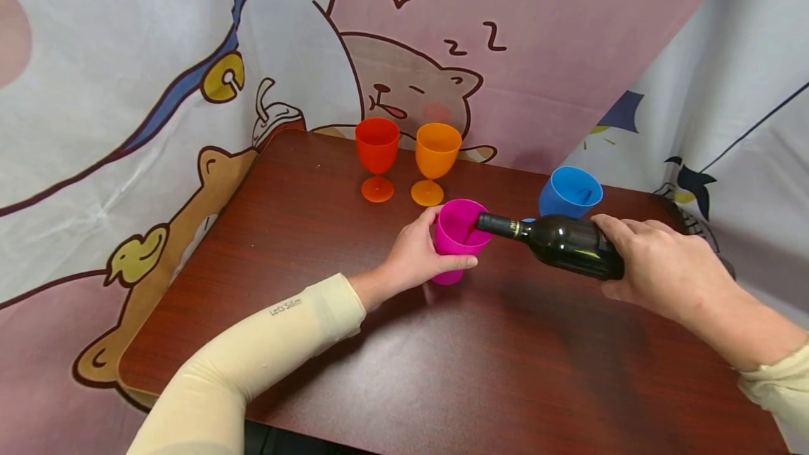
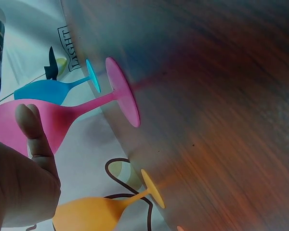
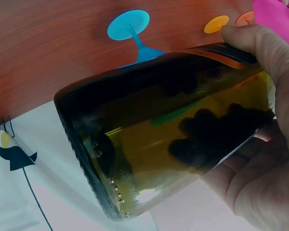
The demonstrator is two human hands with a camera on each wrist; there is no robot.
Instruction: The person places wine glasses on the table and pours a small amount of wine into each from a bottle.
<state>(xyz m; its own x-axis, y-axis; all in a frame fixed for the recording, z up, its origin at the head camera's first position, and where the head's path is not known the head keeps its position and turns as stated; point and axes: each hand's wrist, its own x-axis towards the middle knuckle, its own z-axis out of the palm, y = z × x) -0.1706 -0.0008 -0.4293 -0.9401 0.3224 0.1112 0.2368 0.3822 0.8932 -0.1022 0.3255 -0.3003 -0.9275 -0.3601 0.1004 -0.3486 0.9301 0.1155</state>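
Observation:
My left hand [image 1: 413, 253] grips the bowl of a magenta plastic goblet [image 1: 456, 236], its fingers curled around the side and thumb across the front. In the left wrist view the goblet's stem and round foot [image 2: 123, 91] show below the hand; I cannot tell whether the foot touches the table. With my right hand [image 1: 670, 265] I hold a dark glass wine bottle [image 1: 571, 246] around its body, tilted nearly level. Its mouth reaches over the magenta rim, and a thin dark red stream runs into the bowl. Darkness inside the bottle [image 3: 159, 120] hides its liquid level.
Red [image 1: 377, 146] and orange [image 1: 437, 151] goblets stand upright at the back of the brown table [image 1: 303, 230]. Behind the bottle, a blue goblet [image 1: 569, 194] stands at the back right, a dark patch inside it. A printed curtain [image 1: 537, 34] hangs around the table.

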